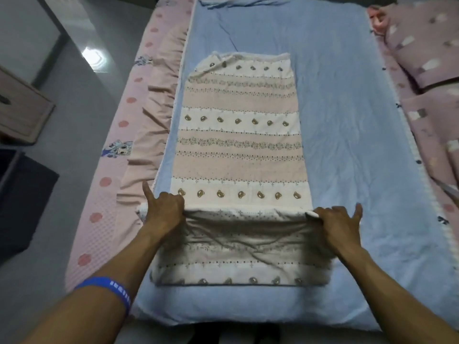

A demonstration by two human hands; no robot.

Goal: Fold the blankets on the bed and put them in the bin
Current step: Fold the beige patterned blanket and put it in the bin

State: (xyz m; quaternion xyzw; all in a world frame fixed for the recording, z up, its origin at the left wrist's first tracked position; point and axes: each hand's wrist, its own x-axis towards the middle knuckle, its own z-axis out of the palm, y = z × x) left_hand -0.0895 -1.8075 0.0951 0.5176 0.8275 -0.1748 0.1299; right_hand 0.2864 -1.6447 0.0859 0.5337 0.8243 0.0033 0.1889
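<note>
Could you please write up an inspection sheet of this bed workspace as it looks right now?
Surface: bed with pink sheet, covered by a spread blue blanket.
Job's things: bear-print blanket lies as a long strip on the blue blanket, near end being turned over; bin not identifiable.
Clutter: purple patterned bedding at the right edge.
Grippers: left hand and right hand each grip a corner of the fold, index fingers extended; blue wristband on left arm.
Cables: nothing seen.
Surroundings: grey floor, wooden cabinet, dark object at left.
</note>
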